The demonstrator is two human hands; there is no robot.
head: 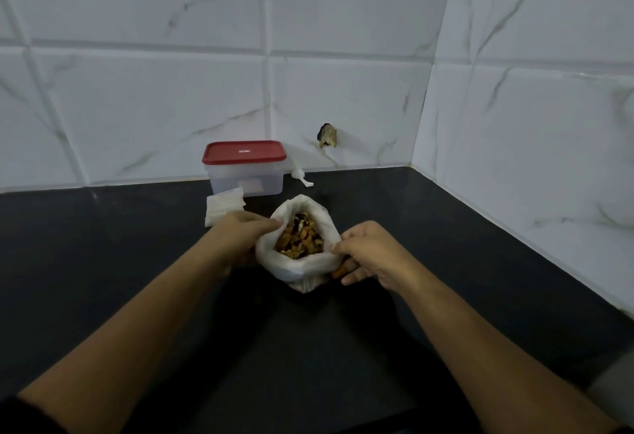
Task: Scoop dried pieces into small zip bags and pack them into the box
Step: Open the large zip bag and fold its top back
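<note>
Very early in the task, judging from the layout. Between the two hands, a big white bag (pixel 302 269) with its mouth pulled wide, filled with dried pieces (pixel 300 238) almost to the rim. Gripped on one edge by the left hand (pixel 240 231), with fingers curled over the rim. Pinched on the opposite edge by the right hand (pixel 368 252), with fingers curled as well. Nothing else held in either hand, as far as can be seen.

Just beyond the left hand, a pile of small zip bags (pixel 224 209) — flat, and seemingly unfilled. Further beyond, against the wall, the box (pixel 245 180) with its red lid (pixel 244 152) on. Through the clear side, only something pale and flat, impossible to tell whether a label or a bag. To the right of the box, far beyond the gap between the hands, a white scoop (pixel 302 178) lying on the dark counter (pixel 137 262), touched by neither hand.

Done so far, probably: only the opening of the big bag. Left to do: taking the scoop, filling and closing the small bags, removing the lid, packing — nearly everything.
</note>
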